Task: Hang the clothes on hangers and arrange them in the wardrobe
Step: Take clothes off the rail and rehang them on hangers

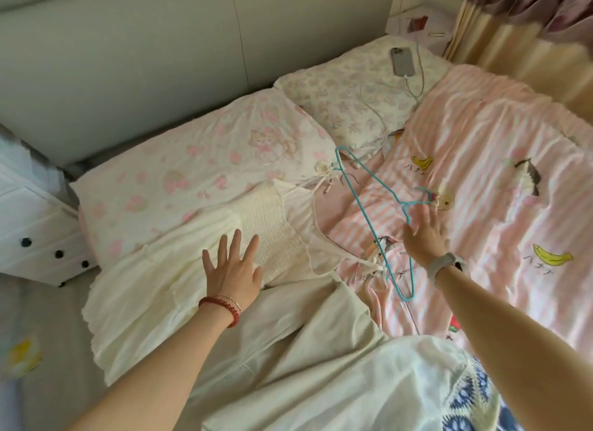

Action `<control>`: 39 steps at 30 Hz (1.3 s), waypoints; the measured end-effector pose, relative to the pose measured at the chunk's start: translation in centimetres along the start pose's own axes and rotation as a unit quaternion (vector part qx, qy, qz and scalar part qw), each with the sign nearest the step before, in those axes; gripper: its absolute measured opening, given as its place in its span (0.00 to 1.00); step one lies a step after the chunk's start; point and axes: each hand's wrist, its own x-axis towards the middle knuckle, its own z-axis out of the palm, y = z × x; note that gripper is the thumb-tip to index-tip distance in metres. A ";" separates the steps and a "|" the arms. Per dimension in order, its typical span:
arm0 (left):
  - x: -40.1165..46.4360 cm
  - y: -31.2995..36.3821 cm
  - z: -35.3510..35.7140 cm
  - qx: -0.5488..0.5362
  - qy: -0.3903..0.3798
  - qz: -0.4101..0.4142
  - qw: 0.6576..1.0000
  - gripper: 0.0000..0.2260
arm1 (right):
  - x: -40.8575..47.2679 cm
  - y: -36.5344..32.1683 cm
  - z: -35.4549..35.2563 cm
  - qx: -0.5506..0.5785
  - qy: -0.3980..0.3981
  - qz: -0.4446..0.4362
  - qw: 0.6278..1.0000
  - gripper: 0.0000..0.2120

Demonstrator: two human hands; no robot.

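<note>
A cream strappy dress [199, 270] with a smocked bodice lies spread flat across the bed. My left hand [232, 267] rests flat on it, fingers spread, just left of the bodice. A thin teal wire hanger [369, 212] lies on the pink striped duvet [481, 173], its lower arm near the dress's tied strap. My right hand [423, 234] hovers open beside the hanger's hook, fingers straight; whether it touches the wire is unclear. More pale clothes [321, 350] lie heaped at the near edge of the bed.
Two floral pillows [199, 170] sit against the grey headboard [128, 61]. A phone [402, 61] on its charging cable lies on the far pillow. A white drawer unit [35, 231] stands at the left, curtains [513, 29] at the upper right.
</note>
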 end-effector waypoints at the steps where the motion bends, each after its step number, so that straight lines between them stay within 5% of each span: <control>1: -0.3 0.1 -0.4 0.001 0.008 0.001 1.000 0.26 | -0.8 -0.5 0.2 -0.009 -0.004 -0.021 1.000 0.27; 10: -9.2 -3.1 -5.3 -0.042 0.128 -0.032 0.990 0.23 | -16.2 -8.2 2.3 0.062 -0.003 -0.209 0.976 0.20; 18: -34.2 -10.4 -2.1 -0.123 0.140 -0.176 0.967 0.19 | -39.8 -10.5 6.6 0.047 -0.129 -0.396 0.908 0.17; 23: -53.6 -13.0 2.2 -0.148 0.158 -0.249 0.944 0.15 | -55.8 -8.5 10.6 -0.041 -0.230 -0.529 0.816 0.17; 27: -68.8 -14.5 4.7 -0.137 0.217 -0.329 0.909 0.13 | -69.1 -6.5 12.5 -0.078 -0.311 -0.636 0.702 0.18; 35: -94.9 -17.8 3.9 -0.057 0.278 -0.592 0.755 0.13 | -92.9 -7.3 13.9 -0.048 -0.365 -0.782 0.504 0.18; 39: -105.6 -19.7 2.8 -0.013 0.321 -0.693 0.646 0.13 | -103.5 -8.9 13.5 -0.012 -0.377 -0.827 0.416 0.17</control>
